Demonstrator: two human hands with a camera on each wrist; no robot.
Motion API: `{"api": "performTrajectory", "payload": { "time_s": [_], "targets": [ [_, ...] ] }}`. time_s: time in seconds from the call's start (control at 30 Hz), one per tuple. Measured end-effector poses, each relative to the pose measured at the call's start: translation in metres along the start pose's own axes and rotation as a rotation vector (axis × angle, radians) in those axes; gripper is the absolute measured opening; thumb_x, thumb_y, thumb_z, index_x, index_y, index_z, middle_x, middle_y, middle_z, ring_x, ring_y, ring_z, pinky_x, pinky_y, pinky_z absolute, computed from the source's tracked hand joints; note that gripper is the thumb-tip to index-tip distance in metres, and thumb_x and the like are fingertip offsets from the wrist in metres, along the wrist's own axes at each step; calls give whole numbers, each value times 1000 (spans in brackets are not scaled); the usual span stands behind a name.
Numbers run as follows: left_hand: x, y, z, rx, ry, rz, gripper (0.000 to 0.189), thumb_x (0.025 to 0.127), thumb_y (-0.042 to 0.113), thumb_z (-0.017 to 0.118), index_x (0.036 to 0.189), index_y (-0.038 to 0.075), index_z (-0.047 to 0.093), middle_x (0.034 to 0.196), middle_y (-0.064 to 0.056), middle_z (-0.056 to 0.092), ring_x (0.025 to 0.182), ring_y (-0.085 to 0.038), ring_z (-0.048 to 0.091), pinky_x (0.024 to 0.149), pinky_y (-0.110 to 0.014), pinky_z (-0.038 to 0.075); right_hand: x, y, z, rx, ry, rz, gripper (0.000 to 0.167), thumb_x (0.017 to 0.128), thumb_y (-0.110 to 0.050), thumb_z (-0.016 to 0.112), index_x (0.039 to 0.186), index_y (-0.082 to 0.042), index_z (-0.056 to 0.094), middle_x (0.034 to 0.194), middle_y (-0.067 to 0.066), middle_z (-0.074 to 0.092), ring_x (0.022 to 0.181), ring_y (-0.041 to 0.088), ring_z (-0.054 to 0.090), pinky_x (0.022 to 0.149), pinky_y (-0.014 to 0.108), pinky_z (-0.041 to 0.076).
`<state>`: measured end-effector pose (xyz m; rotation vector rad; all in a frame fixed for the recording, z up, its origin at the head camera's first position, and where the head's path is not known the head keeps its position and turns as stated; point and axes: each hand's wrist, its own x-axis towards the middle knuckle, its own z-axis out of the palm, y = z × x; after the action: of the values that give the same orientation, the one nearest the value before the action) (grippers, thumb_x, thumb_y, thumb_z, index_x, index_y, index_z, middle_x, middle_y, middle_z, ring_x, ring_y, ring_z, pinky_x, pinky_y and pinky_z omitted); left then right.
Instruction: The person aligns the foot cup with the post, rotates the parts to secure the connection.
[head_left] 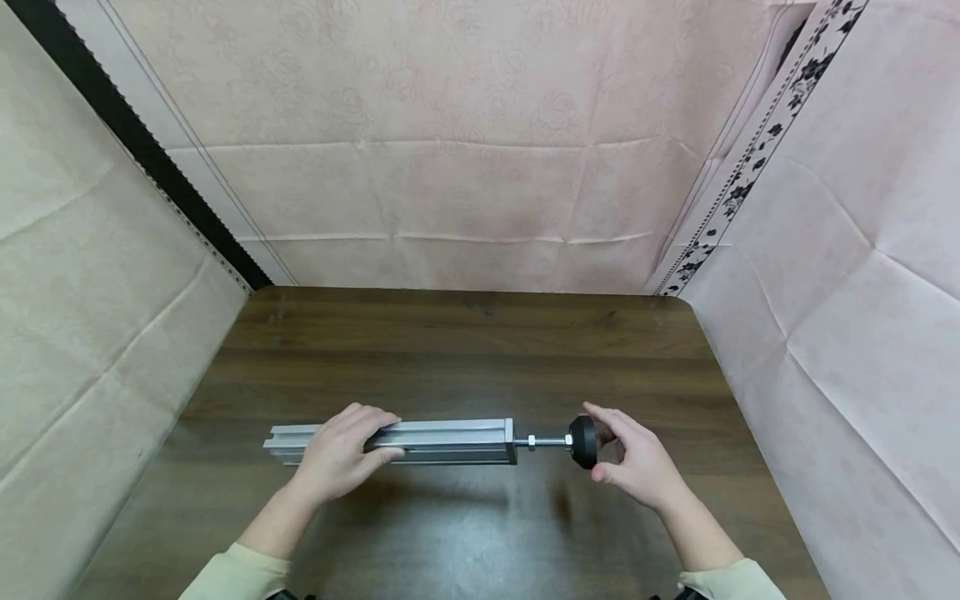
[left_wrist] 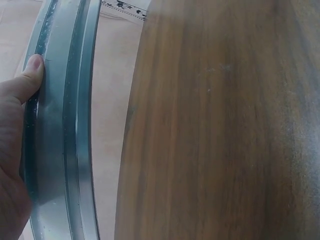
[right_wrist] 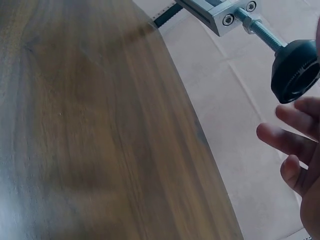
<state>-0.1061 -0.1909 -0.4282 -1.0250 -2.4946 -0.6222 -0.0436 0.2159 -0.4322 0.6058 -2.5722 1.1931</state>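
Observation:
A silver slotted aluminium profile [head_left: 457, 440] lies crosswise in front of me, held above the wooden table. My left hand [head_left: 341, 450] grips it left of its middle; the left wrist view shows the thumb [left_wrist: 34, 72] along its grooved side. From its right end plate [head_left: 512, 442] sticks out a threaded rod [head_left: 551, 442] with nuts, ending in a black levelling foot [head_left: 583, 442]. My right hand [head_left: 637, 457] holds the foot's rim between thumb and index finger. In the right wrist view, its other fingers [right_wrist: 285, 140] hang loosely curled below the foot; the thumb's contact is cut off.
A brown wooden table [head_left: 465, 358] lies beneath both hands. Pale patterned cloth hangs behind the table [head_left: 465, 192] and along both sides, with a black strip [head_left: 150, 150] at left and a floral border [head_left: 738, 192] at right.

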Motion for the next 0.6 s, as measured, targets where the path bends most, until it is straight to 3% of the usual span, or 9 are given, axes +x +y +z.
{"api": "performTrajectory", "payload": {
  "time_s": [0.13, 0.3, 0.43, 0.6],
  "targets": [
    [1, 0, 1, -6, 0, 0, 42, 67, 35, 81, 100, 13, 67, 95, 5, 65, 86, -13, 58, 73, -32, 48, -3, 4, -5, 53, -19, 0, 98, 64, -64, 65, 143, -13, 37, 123, 9, 53, 80, 12, 57, 52, 23, 38],
    [0, 0, 3, -10, -5, -17, 42, 66, 34, 82, 100, 14, 67, 95, 5, 66, 86, -13, 58, 72, -32, 49, -8, 8, -4, -2, -23, -50, 98, 55, -29, 86, 141, -15, 40, 125, 6, 49, 77, 9, 58, 51, 17, 38],
    [0, 0, 3, -11, -13, -22, 41, 67, 34, 82, 100, 14, 68, 95, 5, 66, 86, -13, 58, 73, -32, 48, -7, 10, -2, -59, -11, -99, 94, 53, -15, 88, 136, -15, 46, 122, 2, 48, 74, 4, 57, 50, 12, 37],
    [2, -1, 4, -19, 2, -18, 42, 67, 34, 82, 100, 13, 68, 95, 5, 66, 87, -13, 58, 73, -32, 48, -5, 10, -1, -101, 9, -92, 90, 53, -18, 87, 135, -16, 49, 119, 0, 50, 74, 4, 57, 52, 14, 38]
  ]
}}
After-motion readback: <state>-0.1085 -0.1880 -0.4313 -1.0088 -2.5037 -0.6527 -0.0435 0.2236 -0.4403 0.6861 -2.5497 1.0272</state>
